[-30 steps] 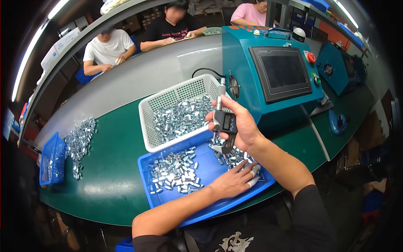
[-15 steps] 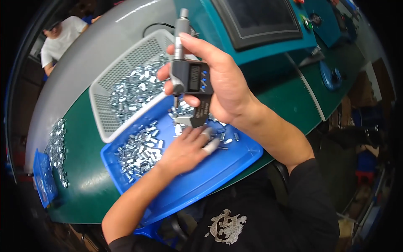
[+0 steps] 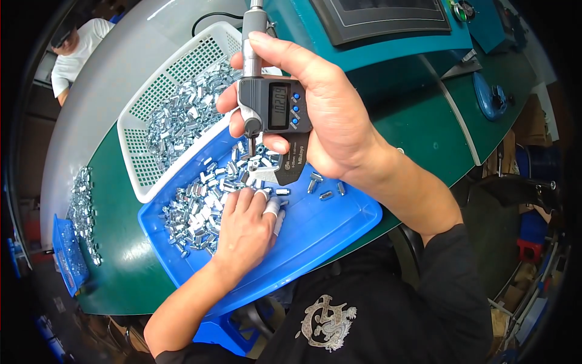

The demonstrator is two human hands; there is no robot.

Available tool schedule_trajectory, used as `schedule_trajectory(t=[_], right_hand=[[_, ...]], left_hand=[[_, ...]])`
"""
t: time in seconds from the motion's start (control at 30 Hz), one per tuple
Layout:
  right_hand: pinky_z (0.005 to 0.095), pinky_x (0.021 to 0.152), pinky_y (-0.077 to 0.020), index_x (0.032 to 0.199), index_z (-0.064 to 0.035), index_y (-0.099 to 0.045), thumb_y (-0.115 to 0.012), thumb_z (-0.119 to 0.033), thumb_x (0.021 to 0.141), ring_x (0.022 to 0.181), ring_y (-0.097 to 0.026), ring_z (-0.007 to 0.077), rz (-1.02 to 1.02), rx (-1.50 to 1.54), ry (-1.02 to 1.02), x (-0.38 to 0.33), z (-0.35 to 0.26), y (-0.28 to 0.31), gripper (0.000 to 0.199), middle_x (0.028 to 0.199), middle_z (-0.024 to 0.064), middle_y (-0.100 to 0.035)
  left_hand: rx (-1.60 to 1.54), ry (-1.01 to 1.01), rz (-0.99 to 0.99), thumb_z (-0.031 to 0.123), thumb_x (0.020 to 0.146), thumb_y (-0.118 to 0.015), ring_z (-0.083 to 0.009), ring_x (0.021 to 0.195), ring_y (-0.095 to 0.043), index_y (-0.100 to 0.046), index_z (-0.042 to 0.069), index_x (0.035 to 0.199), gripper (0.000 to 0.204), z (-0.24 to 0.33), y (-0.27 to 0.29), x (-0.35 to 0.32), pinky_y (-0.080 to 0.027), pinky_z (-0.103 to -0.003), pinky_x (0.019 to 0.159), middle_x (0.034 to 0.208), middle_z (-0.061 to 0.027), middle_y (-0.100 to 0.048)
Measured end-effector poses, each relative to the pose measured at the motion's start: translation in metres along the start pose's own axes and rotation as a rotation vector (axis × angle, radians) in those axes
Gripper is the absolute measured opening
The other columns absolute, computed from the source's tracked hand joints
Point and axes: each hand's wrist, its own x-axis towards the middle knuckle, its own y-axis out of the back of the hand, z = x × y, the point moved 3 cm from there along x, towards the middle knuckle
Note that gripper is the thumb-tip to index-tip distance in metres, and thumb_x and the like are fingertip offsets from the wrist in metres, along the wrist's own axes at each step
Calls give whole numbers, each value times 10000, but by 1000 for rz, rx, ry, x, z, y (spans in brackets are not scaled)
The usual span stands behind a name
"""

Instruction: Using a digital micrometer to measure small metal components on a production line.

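Note:
My right hand (image 3: pixel 321 115) grips a digital micrometer (image 3: pixel 273 106) upright above the blue tray (image 3: pixel 327 224), its grey display facing me. My left hand (image 3: pixel 245 230) lies palm down in the tray, its taped fingertips on the small silver metal parts (image 3: pixel 200 206) heaped in the tray's left half. A few loose parts (image 3: pixel 324 185) lie apart under my right wrist. I cannot tell whether the left fingers pinch a part.
A white mesh basket (image 3: pixel 151 121) full of the same silver parts touches the tray's far edge. A teal machine with a dark screen (image 3: pixel 388 18) stands behind. More parts (image 3: pixel 82 212) and a small blue bin (image 3: pixel 66 255) sit at far left. Another person (image 3: pixel 76 51) sits across the table.
The view has dropped closer to the tray. My right hand has kept the micrometer raised and brought it nearer, while my left hand stays on the parts in the tray.

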Motion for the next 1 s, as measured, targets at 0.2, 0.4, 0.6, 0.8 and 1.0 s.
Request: schedule_trajectory(t=[0.2,0.4,0.6,0.8,1.0], right_hand=[[206,349,-399,939,-21,-511,-552,-328,895,581,-625,149,30,-1,0,1,3,4,313,773,152,-626],[194,379,-428,1044,-14,-511,-514,-375,927,658,-654,155,-44,-105,-38,-4,4,-7,379,830,157,-644],[190,378,-422,1073,-15,-493,-496,-359,937,661,-653,160,-11,-99,-89,-3,10,-11,371,838,160,-644],[192,381,-424,1088,-36,-491,-458,-378,952,689,-655,157,-18,-88,-116,-2,16,-13,369,865,153,-628],[192,385,-429,1103,-43,-493,-450,-401,950,698,-655,159,-26,-79,-68,-2,7,-14,391,863,144,-623]], left_hand=[[-85,-69,40,162,783,-657,-255,749,-490,-639,45,795,118,17,-6,8,-373,-369,684,733,-84,-516],[-516,-212,0,179,796,-629,-272,837,-526,-663,32,793,150,44,-23,37,-413,-370,729,809,-87,-572],[-459,-365,44,134,852,-521,-391,1076,-530,-591,24,1132,309,33,-33,56,-426,-472,896,1105,-193,-588],[-96,-365,190,116,811,-517,-316,1088,-529,-590,31,1087,298,-3,-28,47,-383,-437,969,1060,-150,-570],[110,-453,29,149,792,-509,-256,1032,-539,-621,73,1018,263,-31,-9,4,-397,-398,962,1017,-88,-570]])
